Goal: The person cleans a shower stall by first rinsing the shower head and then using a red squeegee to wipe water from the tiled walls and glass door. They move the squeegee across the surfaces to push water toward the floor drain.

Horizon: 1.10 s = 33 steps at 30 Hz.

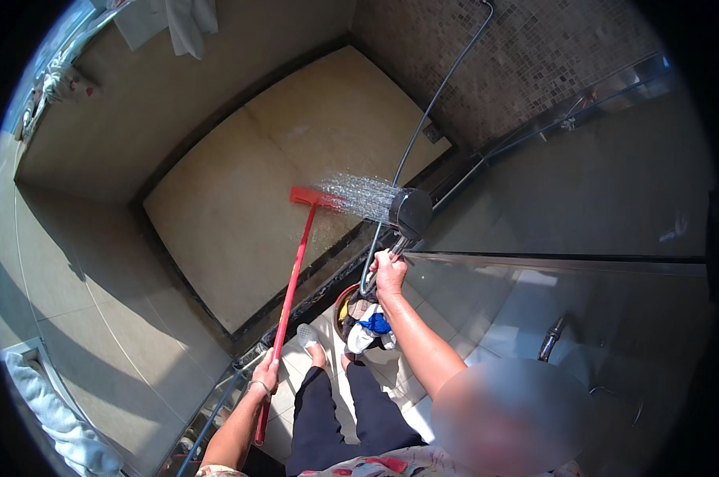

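My left hand (pixel 267 374) is closed round the lower part of the long handle of a red floor squeegee or brush (pixel 298 262). Its wide red head rests on the beige shower floor (pixel 240 171); the underside is hidden, so I cannot tell which kind it is. My right hand (pixel 389 274) grips the handle of a round dark shower head (pixel 413 212). Water sprays leftward from it over the red head and the floor beside it. A grey hose (pixel 423 119) runs from near the mosaic wall down past my right hand.
A dark raised sill (pixel 327 277) edges the shower floor. By my feet stands a bucket (pixel 339 305) heaped with clothes, one bright blue. A glass panel (pixel 566 266) lies to my right, with a metal tap (pixel 551 338) near it. White cloth (pixel 191 28) hangs at the upper left.
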Tool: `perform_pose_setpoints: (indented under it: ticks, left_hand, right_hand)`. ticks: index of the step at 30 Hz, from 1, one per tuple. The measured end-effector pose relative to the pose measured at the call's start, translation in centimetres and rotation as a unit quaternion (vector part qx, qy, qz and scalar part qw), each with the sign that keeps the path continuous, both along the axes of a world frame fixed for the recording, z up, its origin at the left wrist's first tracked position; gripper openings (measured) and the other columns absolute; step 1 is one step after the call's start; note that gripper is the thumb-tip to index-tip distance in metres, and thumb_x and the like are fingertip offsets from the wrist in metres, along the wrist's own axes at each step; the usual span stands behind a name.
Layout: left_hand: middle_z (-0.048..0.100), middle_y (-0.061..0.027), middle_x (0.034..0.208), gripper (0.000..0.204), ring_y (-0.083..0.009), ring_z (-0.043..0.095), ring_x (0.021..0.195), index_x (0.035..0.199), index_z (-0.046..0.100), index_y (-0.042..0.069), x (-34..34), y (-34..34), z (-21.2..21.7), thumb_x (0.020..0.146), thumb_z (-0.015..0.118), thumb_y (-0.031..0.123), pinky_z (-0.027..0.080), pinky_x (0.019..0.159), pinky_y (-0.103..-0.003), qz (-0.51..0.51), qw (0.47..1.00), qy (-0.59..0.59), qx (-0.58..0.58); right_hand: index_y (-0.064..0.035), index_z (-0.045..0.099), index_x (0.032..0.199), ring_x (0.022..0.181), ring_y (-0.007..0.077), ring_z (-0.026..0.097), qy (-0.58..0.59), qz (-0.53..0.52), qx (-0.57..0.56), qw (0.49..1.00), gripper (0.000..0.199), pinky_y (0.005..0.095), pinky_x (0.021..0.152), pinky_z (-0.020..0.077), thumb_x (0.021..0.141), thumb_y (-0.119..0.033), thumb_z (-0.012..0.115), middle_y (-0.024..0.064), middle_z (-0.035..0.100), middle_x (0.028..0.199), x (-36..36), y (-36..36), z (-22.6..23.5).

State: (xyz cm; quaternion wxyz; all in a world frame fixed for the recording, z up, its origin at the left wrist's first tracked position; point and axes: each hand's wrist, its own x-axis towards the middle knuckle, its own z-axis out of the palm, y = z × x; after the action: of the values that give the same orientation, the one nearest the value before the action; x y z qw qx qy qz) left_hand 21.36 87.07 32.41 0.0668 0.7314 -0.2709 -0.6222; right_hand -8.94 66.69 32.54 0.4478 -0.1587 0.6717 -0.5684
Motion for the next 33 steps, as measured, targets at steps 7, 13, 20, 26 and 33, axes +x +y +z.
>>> perform_pose_setpoints:
  ticks: [7, 13, 20, 26, 33]
  left_hand:
    - [0.040, 0.0012, 0.046, 0.037, -0.0105, 0.037, 0.033, 0.126, 0.036, 0.031, -12.4, -13.1, -5.1, 0.088, 0.039, 0.029, 0.033, 0.031, -0.026, 0.166, 0.984, 0.066, -0.021]
    - [0.043, -0.0080, 0.076, 0.041, -0.0200, 0.043, 0.064, 0.128, 0.033, 0.027, -11.6, -15.8, -7.0, 0.087, 0.038, 0.036, 0.034, 0.057, -0.030, 0.148, 0.987, -0.027, -0.065]
    - [0.059, -0.0142, 0.085, 0.041, -0.0253, 0.057, 0.072, 0.127, 0.034, 0.027, -6.8, -6.1, -7.1, 0.088, 0.036, 0.037, 0.044, 0.063, -0.036, 0.041, 0.988, -0.129, -0.080]
    - [0.030, 0.0003, 0.039, 0.024, -0.0128, 0.030, 0.026, 0.110, 0.042, 0.023, -1.3, -21.5, -7.8, 0.091, 0.032, 0.032, 0.028, 0.024, -0.027, 0.202, 0.975, -0.021, -0.094]
    - [0.056, -0.0173, 0.095, 0.038, -0.0309, 0.055, 0.081, 0.124, 0.036, 0.026, 0.7, -7.8, -7.4, 0.088, 0.032, 0.040, 0.042, 0.072, -0.039, 0.096, 0.978, -0.181, -0.046]
  right_hand:
    - [-0.0071, 0.047, 0.061, 0.043, 0.0102, 0.047, 0.035, -0.016, 0.013, 0.999, 0.010, 0.0236, 0.043, 0.0391, 0.068, -0.009, 0.054, 0.0014, 0.048, 0.051, 1.0, 0.6, -0.3]
    - [-0.0059, 0.047, 0.064, 0.043, 0.0108, 0.046, -0.009, -0.035, 0.016, 0.999, 0.008, 0.0230, 0.042, 0.0400, 0.068, -0.008, 0.054, 0.0021, 0.047, 0.052, 2.7, -0.6, 0.5]
    - [-0.0062, 0.047, 0.069, 0.048, 0.0120, 0.047, -0.076, -0.010, -0.036, 0.996, 0.006, 0.0268, 0.046, 0.0447, 0.070, -0.006, 0.053, 0.0028, 0.047, 0.058, 5.2, -3.5, 1.1]
    - [-0.0065, 0.048, 0.067, 0.049, 0.0127, 0.048, -0.118, 0.051, -0.068, 0.989, 0.007, 0.0272, 0.049, 0.0450, 0.072, -0.007, 0.053, 0.0034, 0.047, 0.058, 8.5, -4.5, 1.2]
    - [-0.0094, 0.044, 0.061, 0.048, 0.0118, 0.047, -0.108, 0.022, -0.054, 0.992, 0.015, 0.0277, 0.048, 0.0445, 0.073, -0.008, 0.052, 0.0017, 0.045, 0.056, 11.6, -3.8, 1.0]
